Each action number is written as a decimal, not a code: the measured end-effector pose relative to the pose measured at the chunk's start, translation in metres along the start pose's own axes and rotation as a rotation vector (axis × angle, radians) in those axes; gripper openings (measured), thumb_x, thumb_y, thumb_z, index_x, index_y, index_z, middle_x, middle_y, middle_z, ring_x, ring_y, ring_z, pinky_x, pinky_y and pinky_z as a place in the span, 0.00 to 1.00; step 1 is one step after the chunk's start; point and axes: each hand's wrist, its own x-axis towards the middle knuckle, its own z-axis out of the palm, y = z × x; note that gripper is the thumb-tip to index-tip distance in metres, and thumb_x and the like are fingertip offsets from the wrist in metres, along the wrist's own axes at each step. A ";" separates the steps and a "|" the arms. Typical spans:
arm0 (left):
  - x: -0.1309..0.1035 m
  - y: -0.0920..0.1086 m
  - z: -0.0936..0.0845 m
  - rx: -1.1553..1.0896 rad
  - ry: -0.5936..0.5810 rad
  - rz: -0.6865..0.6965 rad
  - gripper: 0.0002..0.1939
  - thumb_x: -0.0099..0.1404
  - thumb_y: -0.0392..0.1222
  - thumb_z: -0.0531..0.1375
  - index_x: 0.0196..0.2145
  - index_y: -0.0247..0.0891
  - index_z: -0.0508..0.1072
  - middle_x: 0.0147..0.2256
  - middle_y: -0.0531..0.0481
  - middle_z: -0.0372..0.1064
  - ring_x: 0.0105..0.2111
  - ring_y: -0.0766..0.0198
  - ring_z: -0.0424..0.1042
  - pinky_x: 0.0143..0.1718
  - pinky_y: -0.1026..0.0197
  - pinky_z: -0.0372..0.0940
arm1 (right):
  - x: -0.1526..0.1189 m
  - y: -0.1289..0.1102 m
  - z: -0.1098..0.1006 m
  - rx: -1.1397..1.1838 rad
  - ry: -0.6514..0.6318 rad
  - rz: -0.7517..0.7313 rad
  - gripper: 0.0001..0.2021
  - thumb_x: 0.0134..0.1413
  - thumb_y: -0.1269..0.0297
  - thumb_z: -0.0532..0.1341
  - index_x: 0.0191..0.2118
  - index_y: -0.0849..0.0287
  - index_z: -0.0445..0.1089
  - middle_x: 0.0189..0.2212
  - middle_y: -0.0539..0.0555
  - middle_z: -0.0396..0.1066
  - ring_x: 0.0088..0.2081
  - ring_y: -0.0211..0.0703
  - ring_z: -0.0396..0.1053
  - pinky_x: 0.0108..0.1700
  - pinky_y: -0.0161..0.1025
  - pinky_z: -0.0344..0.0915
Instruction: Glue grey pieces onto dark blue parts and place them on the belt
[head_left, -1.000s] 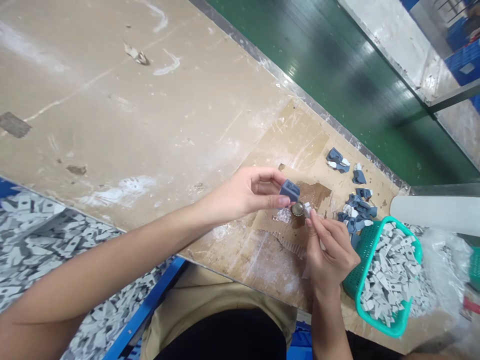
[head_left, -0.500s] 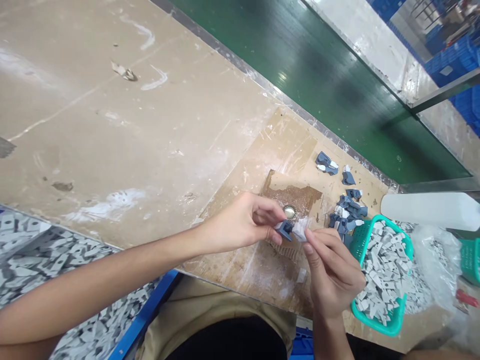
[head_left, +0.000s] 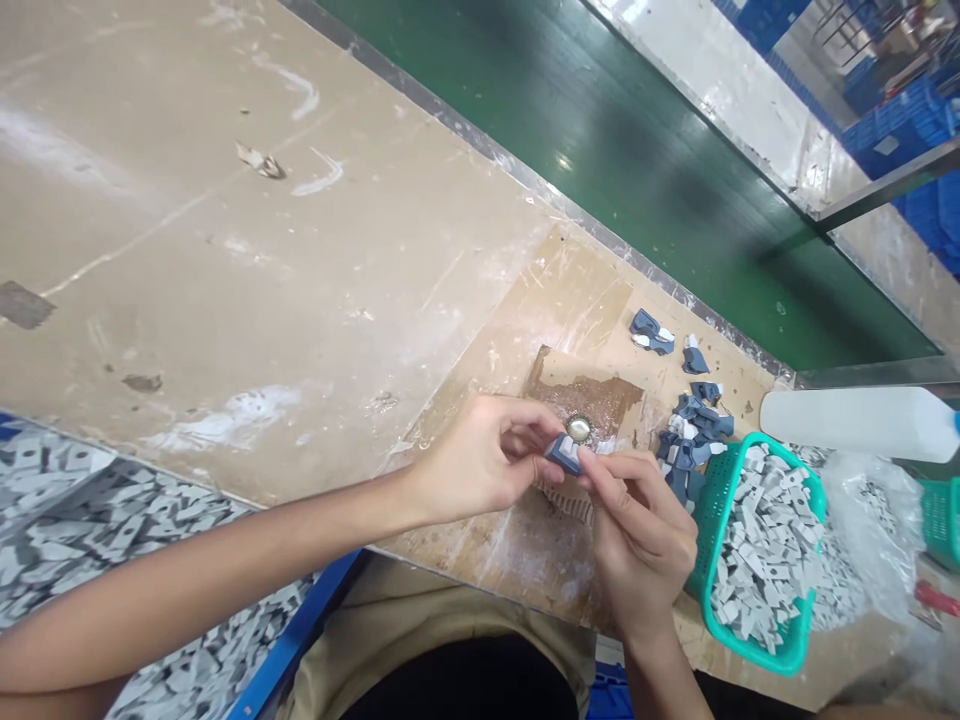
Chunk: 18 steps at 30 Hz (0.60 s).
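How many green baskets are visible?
2: a basket of grey pieces beside the right hand; another basket, cut off at the right edge, past the plastic bag. Others may be hidden.

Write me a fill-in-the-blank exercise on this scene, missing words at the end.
1. The left hand and right hand meet at a small piece coloured blue and ____.
2. The basket nearest the right hand is coloured ____.
3. The pale bottle lies on its ____.

Missing words: white; green; side.

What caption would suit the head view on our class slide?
Left hand and right hand meet at a blue-grey piece with a white part, near a green basket.
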 end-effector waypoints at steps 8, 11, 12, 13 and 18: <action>0.004 0.000 -0.007 0.110 0.028 0.042 0.09 0.56 0.30 0.66 0.37 0.34 0.75 0.31 0.49 0.76 0.31 0.64 0.76 0.31 0.68 0.69 | 0.009 -0.003 0.008 -0.103 -0.009 -0.056 0.26 0.63 0.81 0.58 0.59 0.45 0.71 0.35 0.52 0.76 0.37 0.39 0.73 0.38 0.37 0.73; 0.009 -0.001 -0.012 -0.073 -0.027 0.061 0.18 0.57 0.36 0.70 0.46 0.37 0.75 0.33 0.49 0.75 0.30 0.65 0.76 0.32 0.67 0.69 | 0.017 -0.001 -0.004 -0.122 -0.038 -0.022 0.20 0.64 0.75 0.62 0.58 0.50 0.72 0.38 0.53 0.78 0.39 0.40 0.74 0.42 0.37 0.73; 0.011 0.000 -0.014 -0.178 -0.042 0.034 0.19 0.56 0.38 0.71 0.45 0.37 0.75 0.33 0.49 0.75 0.29 0.65 0.76 0.33 0.65 0.71 | 0.018 -0.002 -0.011 -0.126 -0.020 0.003 0.20 0.63 0.72 0.63 0.59 0.51 0.72 0.41 0.54 0.78 0.42 0.41 0.74 0.44 0.38 0.73; 0.013 0.001 -0.017 -0.283 -0.044 -0.008 0.18 0.55 0.39 0.72 0.43 0.36 0.75 0.32 0.49 0.75 0.28 0.64 0.76 0.34 0.63 0.73 | 0.016 -0.003 -0.018 -0.130 0.021 0.034 0.20 0.64 0.71 0.63 0.60 0.51 0.71 0.44 0.54 0.78 0.44 0.42 0.75 0.45 0.39 0.73; 0.016 0.008 -0.025 -0.503 0.088 -0.138 0.15 0.48 0.28 0.69 0.35 0.35 0.75 0.22 0.54 0.68 0.25 0.59 0.77 0.29 0.59 0.76 | -0.010 -0.004 -0.058 -0.168 0.278 0.256 0.16 0.65 0.64 0.62 0.57 0.50 0.74 0.44 0.54 0.79 0.41 0.45 0.77 0.43 0.42 0.74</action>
